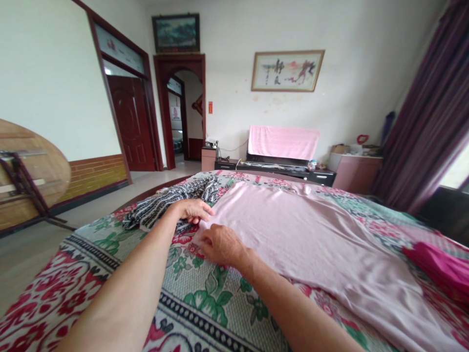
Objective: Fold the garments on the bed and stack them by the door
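A pale pink shirt [293, 230] lies spread over the flowered cloth [205, 298], with soft wrinkles across it and its lower right part running toward the frame's edge. My left hand [194, 211] pinches the shirt's left corner between thumb and fingers. Just nearer to me, my right hand [223, 244] has its fingers curled on the same corner, and the fabric there is slightly bunched. Behind my left hand a black-and-white patterned garment [168, 200] lies in a loose heap. The fingertips of my right hand are partly hidden.
Bright pink folded fabric [439, 266] lies at the right. Beyond the covered surface stands a low black cabinet [278, 168], with a pink cloth [284, 142] over a screen. A round wooden tabletop [32, 171] leans at the left, and a purple curtain [421, 107] hangs at the right.
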Demonstrator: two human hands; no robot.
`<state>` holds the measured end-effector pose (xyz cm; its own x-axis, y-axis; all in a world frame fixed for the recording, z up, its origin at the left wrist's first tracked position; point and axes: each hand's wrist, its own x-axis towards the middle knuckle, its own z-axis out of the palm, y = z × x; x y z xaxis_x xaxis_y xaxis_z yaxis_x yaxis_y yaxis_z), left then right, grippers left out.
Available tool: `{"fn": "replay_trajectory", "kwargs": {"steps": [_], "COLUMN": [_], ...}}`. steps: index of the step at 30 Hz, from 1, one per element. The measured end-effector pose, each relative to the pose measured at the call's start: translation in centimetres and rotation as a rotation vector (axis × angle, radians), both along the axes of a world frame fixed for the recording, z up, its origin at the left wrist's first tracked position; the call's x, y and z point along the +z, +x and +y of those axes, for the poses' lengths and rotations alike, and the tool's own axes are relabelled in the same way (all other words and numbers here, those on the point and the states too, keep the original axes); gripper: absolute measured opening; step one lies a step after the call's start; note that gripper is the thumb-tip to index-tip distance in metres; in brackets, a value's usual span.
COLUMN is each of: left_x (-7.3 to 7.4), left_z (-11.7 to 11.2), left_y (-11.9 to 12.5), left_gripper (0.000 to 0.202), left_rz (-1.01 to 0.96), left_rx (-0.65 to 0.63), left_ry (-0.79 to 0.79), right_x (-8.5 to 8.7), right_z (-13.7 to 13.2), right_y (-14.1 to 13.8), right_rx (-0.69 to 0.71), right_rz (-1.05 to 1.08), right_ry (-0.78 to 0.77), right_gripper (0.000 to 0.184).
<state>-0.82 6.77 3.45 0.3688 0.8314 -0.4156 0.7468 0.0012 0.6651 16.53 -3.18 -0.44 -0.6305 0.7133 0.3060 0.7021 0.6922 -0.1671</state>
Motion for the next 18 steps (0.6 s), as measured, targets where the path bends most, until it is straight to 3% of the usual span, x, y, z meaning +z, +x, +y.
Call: {"fn": "replay_trajectory", "kwargs": {"steps": [6, 12, 15, 18], "left_x": [0.4, 0.8, 0.9, 0.9], "left_z": [-0.3, -0.6, -0.3, 0.1], "left_y": [0.2, 0.1, 0.0, 0.3], "left_gripper": [0.061, 0.059, 0.053, 0.042], "left_rz": [0.066, 0.031, 0.108, 0.237], "left_rx": [0.025, 0.013, 0.045, 0.086], "left_ry": [0.014, 0.014, 0.046, 0.197], "right_x": [0.1, 0.4, 0.0, -0.8], "right_z": [0.0, 0.1, 0.4, 0.8], "right_y": [-0.2, 0.0, 0.2, 0.2], "right_rx": [-0.049, 0.208, 0.188, 0.237], "right_rz": [0.001, 0.251, 0.312, 0.277], "right_ry": [-0.016, -0.192, -0.067, 0.029], "right_gripper": [0.021, 0.019, 0.016, 0.019]}}
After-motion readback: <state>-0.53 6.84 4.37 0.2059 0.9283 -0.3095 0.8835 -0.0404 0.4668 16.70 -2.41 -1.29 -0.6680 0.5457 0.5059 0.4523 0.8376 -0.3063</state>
